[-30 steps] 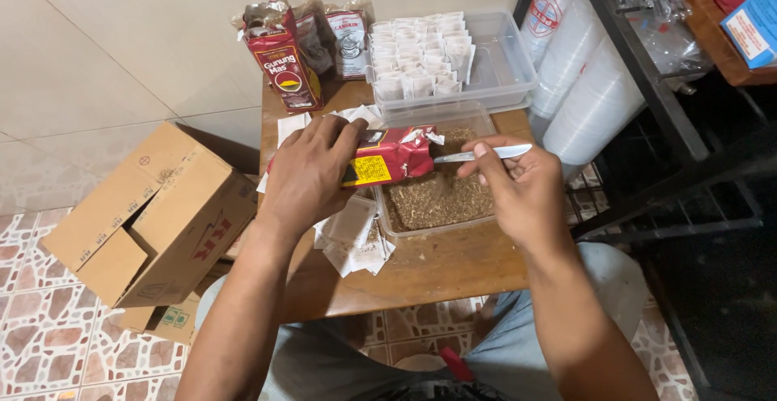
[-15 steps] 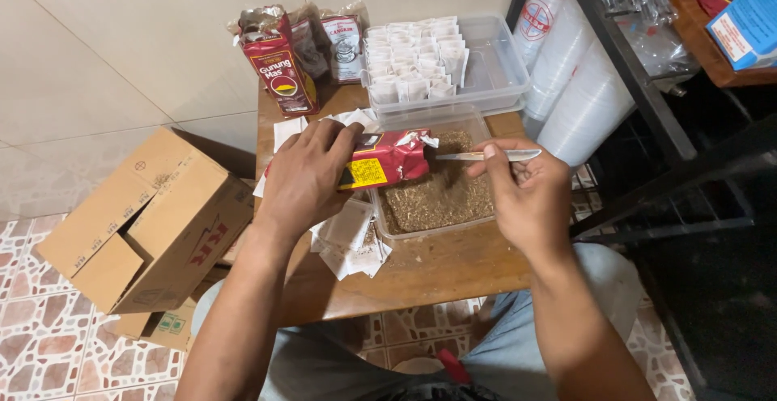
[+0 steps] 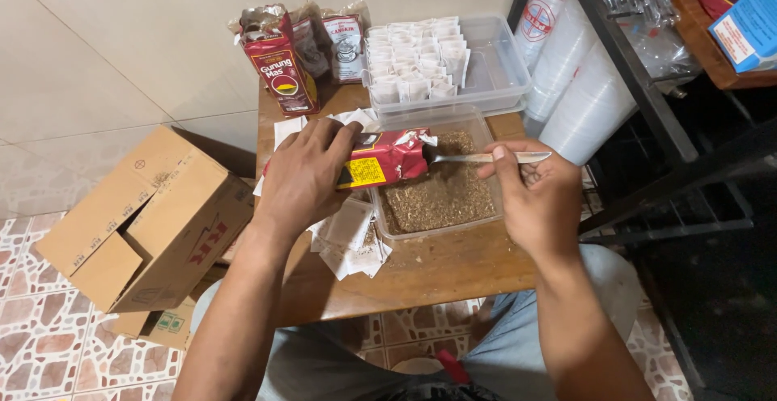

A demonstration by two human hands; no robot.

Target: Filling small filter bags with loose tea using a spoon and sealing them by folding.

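Over the clear tray [image 3: 486,221] of loose tea, a red packet [image 3: 387,158] is held sideways by the left hand [image 3: 303,176], fingers wrapped round it; a spoon [image 3: 486,157] is pinched by the right hand [image 3: 534,199], its bowl inside the packet's mouth. Scooping-out seems underway; a steady draw outward is called for.

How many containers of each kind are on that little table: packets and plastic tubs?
Red packets: 2, one held in the left hand, one upright
Pale packets at the back: 2
Clear plastic tubs: 2
Total: 6
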